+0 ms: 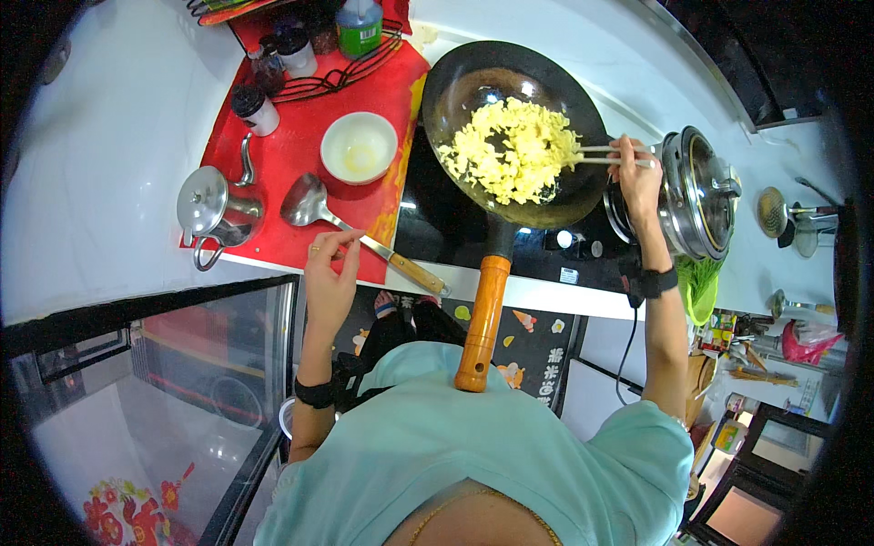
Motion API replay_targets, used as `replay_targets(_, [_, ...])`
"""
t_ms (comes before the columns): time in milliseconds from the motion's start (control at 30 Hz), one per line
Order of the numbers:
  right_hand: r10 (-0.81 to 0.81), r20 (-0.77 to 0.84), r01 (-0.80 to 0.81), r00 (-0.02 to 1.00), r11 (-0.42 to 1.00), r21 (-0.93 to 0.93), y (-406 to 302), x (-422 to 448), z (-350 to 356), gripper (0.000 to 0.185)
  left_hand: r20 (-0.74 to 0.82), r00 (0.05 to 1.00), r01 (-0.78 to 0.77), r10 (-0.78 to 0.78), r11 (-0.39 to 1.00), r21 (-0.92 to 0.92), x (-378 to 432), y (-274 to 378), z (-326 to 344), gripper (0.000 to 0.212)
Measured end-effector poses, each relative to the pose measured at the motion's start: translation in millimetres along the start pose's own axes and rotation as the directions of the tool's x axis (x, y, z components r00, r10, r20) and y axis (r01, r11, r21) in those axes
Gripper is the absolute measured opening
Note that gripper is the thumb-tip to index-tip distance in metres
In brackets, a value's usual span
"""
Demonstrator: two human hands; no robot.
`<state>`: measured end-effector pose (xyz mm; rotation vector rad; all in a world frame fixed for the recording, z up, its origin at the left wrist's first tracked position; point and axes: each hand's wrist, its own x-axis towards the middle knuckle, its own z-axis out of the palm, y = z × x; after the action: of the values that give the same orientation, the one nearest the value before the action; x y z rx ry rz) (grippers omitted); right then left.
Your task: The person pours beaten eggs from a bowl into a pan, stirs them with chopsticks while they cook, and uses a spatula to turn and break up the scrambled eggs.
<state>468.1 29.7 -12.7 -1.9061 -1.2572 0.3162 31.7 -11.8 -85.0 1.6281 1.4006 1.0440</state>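
Light-coloured chopsticks [601, 162] are held in my right hand [636, 174], their tips in the scrambled egg [513, 147] at the right side of a dark wok [471, 75]. The wok's wooden handle [483, 321] points towards me. My left hand [332, 273] hovers by the counter's front edge, thumb and fingertips close together, and I see nothing held in it. Close by lies a metal wok spatula [307, 200] with a wooden handle, on a red mat [293, 150]. A white bowl [359, 148] with a little yellowish liquid stands between spatula and wok.
Left on the mat are a metal pot with a spout [235, 217], lidded jars [256, 112] and a green-labelled bottle [359, 31]. A steamer pot with glass lid [696, 194] stands beside my right hand, near a green basket with leafy greens [700, 286]. A black cable [625, 362] hangs off the front edge.
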Motion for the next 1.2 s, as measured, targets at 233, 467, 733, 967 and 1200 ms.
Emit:
replay_targets(233, [0.017, 0.286, -0.105, 0.958, 0.949, 0.298, -42, -40, 42, 0.033, -0.002, 1.0, 0.002, -0.002, 1.0, -0.008, 0, -2, 1, 0.016])
replay_targets(467, [-0.11, 0.062, 0.1, 0.992, 0.985, 0.14, -15, 16, 64, 0.032, 0.021, 1.0, 0.021, -0.021, 1.0, 0.0, -5, 12, -3, 0.015])
replay_targets(733, [0.0, 0.174, -0.022, 0.985, 0.992, 0.126, -44, -51, 27, 0.036, 0.133, 0.986, -0.088, 0.099, 0.992, -0.092, 4, 24, -6, 0.016])
replay_targets(967, [-0.184, 0.073, 0.185, 0.98, 0.983, -0.012, -80, -107, 17, 0.023, 0.649, 0.725, 0.07, 0.23, 0.913, -0.401, 40, 81, 38, 0.026])
replay_targets(1200, [-0.594, 0.029, 0.59, 0.804, 0.789, -0.174, -101, -152, 9, 0.015, 0.839, 0.542, 0.61, 0.057, 0.66, -0.439, 48, 132, 96, 0.037])
